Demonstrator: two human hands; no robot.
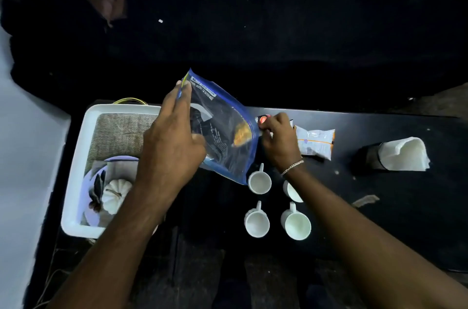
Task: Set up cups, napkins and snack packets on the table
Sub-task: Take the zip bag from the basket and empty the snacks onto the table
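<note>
On the black table [405, 207], a white tray [76, 182] sits at the left. Our left hand [172, 141] pinches a clear zip bag [222, 131] by its top corner. Napkins [402, 154] stand to the right. Our right hand [278, 136] curls around a red-topped snack packet [262, 120], beside a white packet [316, 143]. Four cups [257, 222] stand near us.

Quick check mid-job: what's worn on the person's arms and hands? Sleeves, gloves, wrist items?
No sleeves or gloves show anywhere in view. The left hand and its wrist wear nothing. The right hand has a thin, pale chain bracelet round its wrist. No watch shows.
</note>
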